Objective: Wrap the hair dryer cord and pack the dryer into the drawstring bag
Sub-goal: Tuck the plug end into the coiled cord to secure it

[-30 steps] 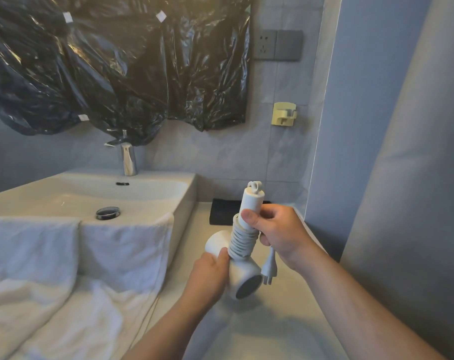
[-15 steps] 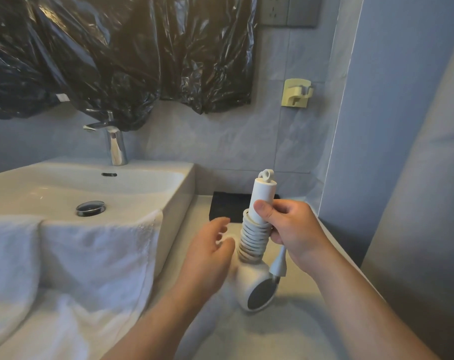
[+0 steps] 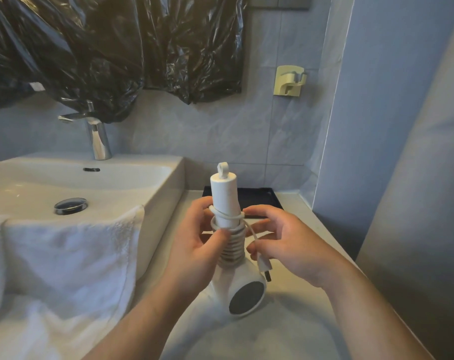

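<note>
Over the worktop (image 3: 293,331), right of the sink (image 3: 166,178), a white dryer (image 3: 224,190) is held upside down, handle pointing up and its head low, the round dark grille (image 3: 246,297) facing the camera. Whether the head touches the worktop I cannot tell. The cord (image 3: 232,245) is coiled in close turns round the lower part of the handle, with one looser loop crossing just above the coils. A hanging loop (image 3: 223,168) sticks up from the handle's end.

The left hand (image 3: 194,253) has its grip closed on the wound handle: the thumb presses on the coils from the front while the fingers curl behind. The right hand (image 3: 291,245) sits just beside the handle on the other side. Its lower fingers pinch the cord right at the plug (image 3: 264,266), which hangs down past the fingers near the dryer's head; its index finger stretches toward the top loop of cord, and the rest of the hand is loosely open.

A white towel (image 3: 72,248) drapes over the sink's front edge and spreads below. A chrome tap (image 3: 98,136) stands behind the basin, and the drain (image 3: 70,205) shows inside it. A black tray (image 3: 257,198) lies on the worktop against the wall, behind the hands. Black plastic sheeting (image 3: 111,48) hangs across the wall above, and a pale wall holder (image 3: 289,80) is fixed to the tiles to its right.
</note>
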Available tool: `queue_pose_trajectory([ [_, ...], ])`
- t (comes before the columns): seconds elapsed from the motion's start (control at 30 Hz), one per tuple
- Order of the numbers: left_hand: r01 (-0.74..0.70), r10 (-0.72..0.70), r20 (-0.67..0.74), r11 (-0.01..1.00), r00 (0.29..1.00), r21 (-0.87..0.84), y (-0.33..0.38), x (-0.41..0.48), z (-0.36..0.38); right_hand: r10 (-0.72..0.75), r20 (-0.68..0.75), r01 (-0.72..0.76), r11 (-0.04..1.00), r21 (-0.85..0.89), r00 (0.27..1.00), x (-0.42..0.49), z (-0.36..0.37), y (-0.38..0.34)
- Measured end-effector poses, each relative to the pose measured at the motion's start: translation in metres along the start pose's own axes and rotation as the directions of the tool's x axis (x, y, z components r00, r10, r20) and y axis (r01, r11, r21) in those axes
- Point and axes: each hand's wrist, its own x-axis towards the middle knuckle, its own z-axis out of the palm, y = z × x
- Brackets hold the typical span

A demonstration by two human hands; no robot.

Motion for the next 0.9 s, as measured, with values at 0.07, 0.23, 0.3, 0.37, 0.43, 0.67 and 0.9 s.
queue_pose_trajectory([
  [0.07,0.026,-0.028,-0.029,0.997,0.999,-0.066,-0.004,-0.002,0.0,0.024,0.06,-0.026,0.999,0.046,0.998,-0.002,-0.004,0.001],
  [0.23,-0.128,0.141,-0.076,0.98,0.987,0.152,-0.011,-0.008,0.001,-0.04,-0.055,0.06,0.905,0.422,0.998,-0.006,-0.01,-0.003],
  [0.3,-0.247,0.281,-0.063,0.915,0.958,0.318,-0.014,-0.007,-0.001,-0.065,-0.143,0.124,0.88,0.458,0.988,-0.006,-0.01,-0.002],
  [0.37,-0.322,0.38,-0.052,0.84,0.923,0.436,-0.017,-0.004,-0.004,-0.099,-0.183,0.171,0.886,0.431,0.978,-0.005,-0.009,-0.001],
  [0.43,-0.367,0.442,-0.024,0.774,0.897,0.516,-0.019,-0.002,-0.008,-0.137,-0.17,0.198,0.883,0.427,0.976,-0.005,-0.007,-0.001],
  [0.67,-0.476,0.586,0.054,0.595,0.808,0.648,-0.016,0.008,-0.015,-0.235,0.149,0.1,0.792,0.602,0.96,-0.008,-0.019,0.002],
  [0.9,-0.52,0.589,0.106,0.597,0.801,0.611,-0.012,0.006,-0.014,-0.238,0.004,0.201,0.83,0.521,0.971,-0.008,-0.012,-0.003],
])
